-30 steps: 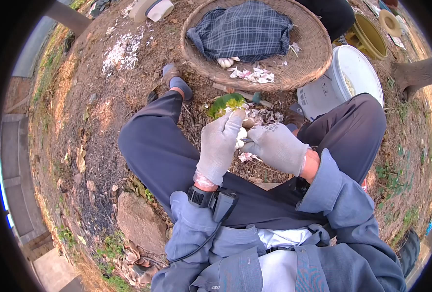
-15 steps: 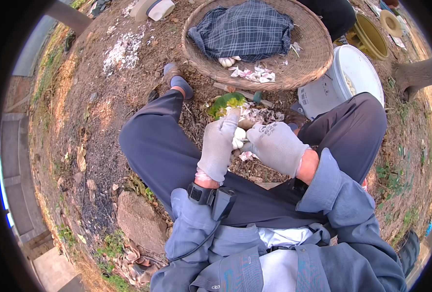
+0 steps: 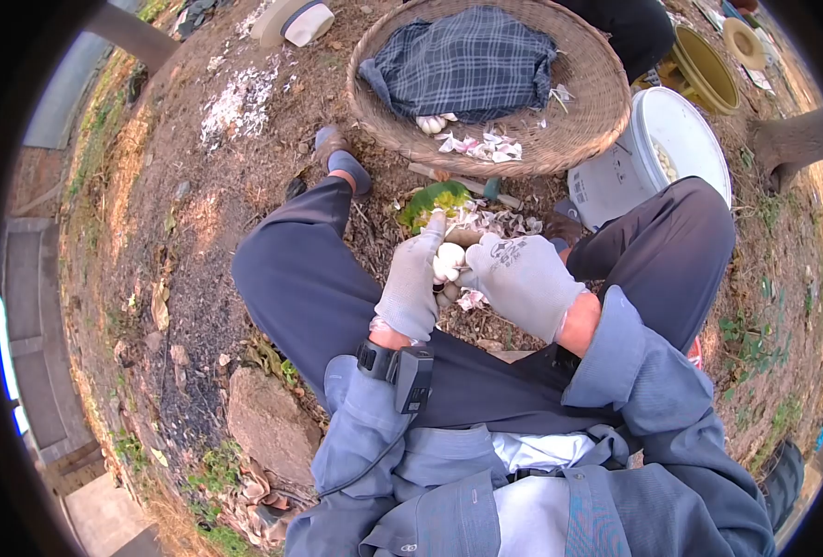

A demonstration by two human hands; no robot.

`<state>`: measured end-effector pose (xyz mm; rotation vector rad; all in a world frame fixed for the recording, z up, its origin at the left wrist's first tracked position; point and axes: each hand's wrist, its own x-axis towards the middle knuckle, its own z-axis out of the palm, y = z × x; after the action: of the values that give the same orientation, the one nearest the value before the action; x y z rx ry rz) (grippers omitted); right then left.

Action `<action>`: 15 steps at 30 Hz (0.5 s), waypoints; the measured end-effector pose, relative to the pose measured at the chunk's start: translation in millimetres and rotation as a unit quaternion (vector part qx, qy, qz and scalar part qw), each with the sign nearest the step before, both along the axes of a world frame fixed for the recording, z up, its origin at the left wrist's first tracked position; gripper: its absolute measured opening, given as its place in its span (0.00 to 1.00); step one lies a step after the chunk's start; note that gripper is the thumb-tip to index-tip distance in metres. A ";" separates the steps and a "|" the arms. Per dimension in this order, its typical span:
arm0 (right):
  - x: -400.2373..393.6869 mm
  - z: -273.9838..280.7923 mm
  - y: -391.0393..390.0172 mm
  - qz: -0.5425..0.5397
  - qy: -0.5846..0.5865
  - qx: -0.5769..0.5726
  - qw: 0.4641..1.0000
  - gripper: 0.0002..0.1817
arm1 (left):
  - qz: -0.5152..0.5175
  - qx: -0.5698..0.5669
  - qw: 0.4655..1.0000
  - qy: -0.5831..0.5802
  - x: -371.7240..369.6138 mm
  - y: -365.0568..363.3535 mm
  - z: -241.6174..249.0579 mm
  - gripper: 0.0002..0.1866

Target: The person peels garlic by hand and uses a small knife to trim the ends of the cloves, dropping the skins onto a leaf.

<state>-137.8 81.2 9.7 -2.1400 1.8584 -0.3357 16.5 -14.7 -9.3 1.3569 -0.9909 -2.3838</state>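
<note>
A white garlic bulb (image 3: 449, 262) sits between my two gloved hands, low in front of my crossed legs. My left hand (image 3: 413, 286) is closed around its left side, thumb pointing up along it. My right hand (image 3: 526, 286) is curled, with its fingertips against the bulb's right side; whatever it pinches is hidden by the glove. Just beyond the hands lies a pile of garlic skins (image 3: 497, 221) beside a yellow-green leaf (image 3: 433, 204). More skins (image 3: 473, 300) show on the ground below the bulb.
A wicker basket (image 3: 588, 121) ahead holds a dark checked cloth (image 3: 467, 65), garlic bulbs (image 3: 433, 123) and loose skins. At right stand a white bucket (image 3: 606, 176) with pale cloves inside and a yellow bucket (image 3: 708, 70). A large rock (image 3: 268, 422) lies to my left.
The garlic bulb has turned slightly and shows more of its white face between my hands. My left wrist has rotated a little. The right hand stays by the bulb.
</note>
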 end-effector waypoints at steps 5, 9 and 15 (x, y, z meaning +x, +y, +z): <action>-2.4 -10.9 -2.8 -0.077 -0.108 0.005 0.991 0.11 | 0.059 -0.035 0.997 0.047 -3.6 0.2 -10.7 0.31; -2.1 -14.7 -4.2 -0.161 -0.309 -0.001 0.938 0.21 | 0.067 -0.065 0.995 0.033 -7.5 -0.4 -14.2 0.32; 9.5 -17.8 -12.2 -0.241 -0.402 0.016 0.883 0.24 | 0.100 -0.166 0.981 0.001 -15.4 7.9 0.4 0.29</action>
<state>-128.3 69.0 -8.0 -1.1567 1.7761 -1.0916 1.0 -6.8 -9.0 1.2625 -1.1324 -1.9688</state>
